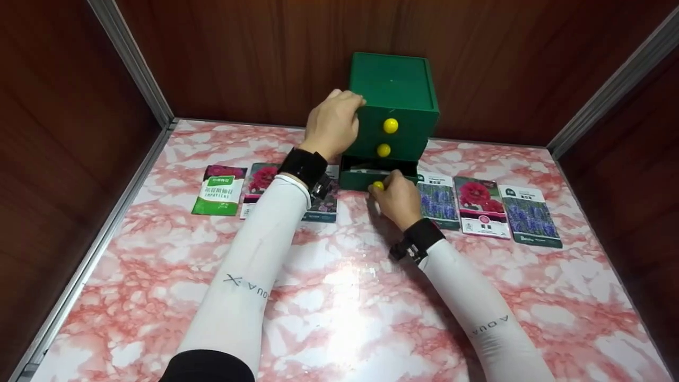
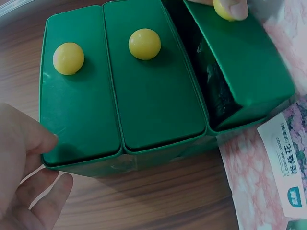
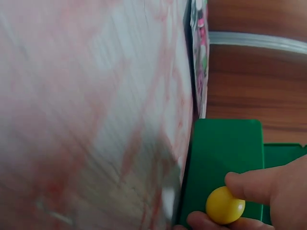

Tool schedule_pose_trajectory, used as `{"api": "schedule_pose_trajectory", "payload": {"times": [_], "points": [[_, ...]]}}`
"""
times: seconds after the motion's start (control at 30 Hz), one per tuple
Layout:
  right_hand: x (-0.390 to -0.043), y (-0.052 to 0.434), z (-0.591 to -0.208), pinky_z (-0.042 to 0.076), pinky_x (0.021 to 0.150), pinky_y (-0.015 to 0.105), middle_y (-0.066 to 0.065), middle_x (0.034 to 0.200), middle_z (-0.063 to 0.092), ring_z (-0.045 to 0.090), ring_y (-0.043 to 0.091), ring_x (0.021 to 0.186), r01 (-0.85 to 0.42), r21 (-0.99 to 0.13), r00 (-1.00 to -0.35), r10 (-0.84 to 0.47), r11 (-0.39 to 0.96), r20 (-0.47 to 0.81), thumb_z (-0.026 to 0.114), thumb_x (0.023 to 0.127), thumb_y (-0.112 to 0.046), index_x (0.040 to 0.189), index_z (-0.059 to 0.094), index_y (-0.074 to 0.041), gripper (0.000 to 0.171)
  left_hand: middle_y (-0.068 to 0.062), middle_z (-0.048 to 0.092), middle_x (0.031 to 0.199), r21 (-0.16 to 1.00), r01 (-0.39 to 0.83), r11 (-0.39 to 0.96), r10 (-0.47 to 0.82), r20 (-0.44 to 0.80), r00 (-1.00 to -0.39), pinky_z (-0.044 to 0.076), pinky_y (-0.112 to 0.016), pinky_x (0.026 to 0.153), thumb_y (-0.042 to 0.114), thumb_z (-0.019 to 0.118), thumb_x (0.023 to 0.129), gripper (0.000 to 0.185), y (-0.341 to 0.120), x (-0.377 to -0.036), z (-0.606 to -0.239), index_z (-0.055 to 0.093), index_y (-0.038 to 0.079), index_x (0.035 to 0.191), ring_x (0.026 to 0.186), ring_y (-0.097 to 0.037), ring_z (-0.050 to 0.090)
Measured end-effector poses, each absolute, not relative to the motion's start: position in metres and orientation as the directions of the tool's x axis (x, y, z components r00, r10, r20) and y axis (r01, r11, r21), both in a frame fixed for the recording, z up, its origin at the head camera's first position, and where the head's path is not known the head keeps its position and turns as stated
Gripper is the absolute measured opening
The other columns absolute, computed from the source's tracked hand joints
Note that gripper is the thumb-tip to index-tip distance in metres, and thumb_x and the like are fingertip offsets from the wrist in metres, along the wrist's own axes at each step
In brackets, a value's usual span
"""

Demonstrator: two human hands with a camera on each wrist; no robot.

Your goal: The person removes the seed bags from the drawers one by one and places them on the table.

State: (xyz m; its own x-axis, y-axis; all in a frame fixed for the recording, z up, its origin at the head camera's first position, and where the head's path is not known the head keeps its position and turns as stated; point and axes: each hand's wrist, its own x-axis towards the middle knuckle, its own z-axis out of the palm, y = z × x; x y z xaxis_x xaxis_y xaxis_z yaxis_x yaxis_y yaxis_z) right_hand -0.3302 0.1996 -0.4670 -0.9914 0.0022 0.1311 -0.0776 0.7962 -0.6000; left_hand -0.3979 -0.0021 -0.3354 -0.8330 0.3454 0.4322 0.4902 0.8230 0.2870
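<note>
A green three-drawer cabinet (image 1: 393,79) with round yellow knobs stands against the back wall. Its bottom drawer (image 1: 354,179) is pulled partly out; something pale and flat (image 1: 366,171) shows inside, its kind unclear. The two upper drawers are closed. My right hand (image 1: 399,199) pinches the bottom drawer's yellow knob (image 3: 225,205) between thumb and fingers. My left hand (image 1: 333,124) holds the cabinet by its upper left corner. In the left wrist view, the thumb of that hand (image 2: 29,163) lies on the front of the top drawer, with other fingers at the side.
Flower seed packets lie on both sides of the cabinet: a green one (image 1: 219,191) and a pink-flowered one (image 1: 261,183) to the left, blue-flowered ones (image 1: 530,216) and a red-flowered one (image 1: 481,207) to the right. Brown panels (image 1: 244,58) enclose the marbled table (image 1: 339,318).
</note>
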Motion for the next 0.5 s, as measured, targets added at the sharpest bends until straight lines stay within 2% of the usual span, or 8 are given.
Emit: {"api": "schedule_pose_trajectory", "payload": {"times": [0.17,0.5], "points": [[-0.319,0.201,-0.466,0.05,0.065,0.043,0.012,0.087,0.068,0.067,0.03,0.074,-0.102,-0.593,-0.991,-0.028,0.799,0.132,0.078,0.105,-0.036,0.105,0.062,-0.006,0.034,-0.002,0.072,0.144,0.283,0.487,0.826,0.344,0.431,-0.834,0.057,-0.034,0.106,0.012,0.057,0.114,0.032,-0.003,-0.397,-0.335,0.073,0.015,0.142,0.131,-0.021,0.062],[-0.301,0.202,-0.467,0.051,0.065,0.044,0.011,0.085,0.068,0.066,0.029,0.073,-0.136,-0.568,-0.985,-0.051,0.811,0.163,0.081,0.103,-0.034,0.101,0.064,-0.006,0.033,-0.002,0.072,0.145,0.307,0.481,0.821,0.333,0.428,-0.84,0.056,-0.034,0.108,0.013,0.059,0.114,0.032,-0.004,-0.397,-0.334,0.073,0.014,0.143,0.133,-0.022,0.062]]}}
